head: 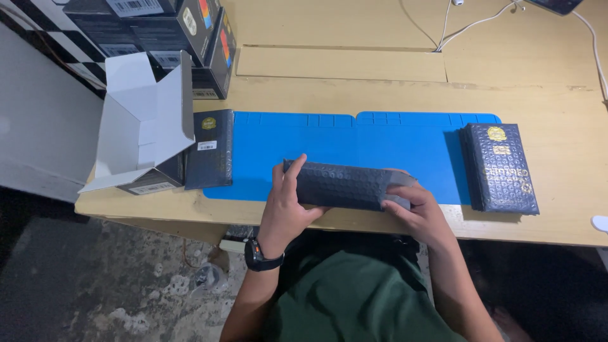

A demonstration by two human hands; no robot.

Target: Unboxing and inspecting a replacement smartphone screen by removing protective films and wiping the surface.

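Note:
Both my hands hold a long dark bubble-wrap pouch (pixel 345 185) edge-up over the near side of a blue work mat (pixel 354 142). My left hand (pixel 288 206) grips its left end, thumb up against the front face; a black watch sits on that wrist. My right hand (pixel 418 212) clasps its right end near the open flap. A second dark bubble-wrap pouch with a gold sticker (pixel 499 166) lies flat at the mat's right edge. A third dark pouch (pixel 210 149) lies flat at the mat's left edge.
An open cardboard box with white inner flaps (pixel 142 126) stands at the table's left end. Stacked dark boxes (pixel 171 35) sit behind it. White cables (pixel 472 24) run across the far right of the wooden table (pixel 557 88). The near table edge runs just under my hands.

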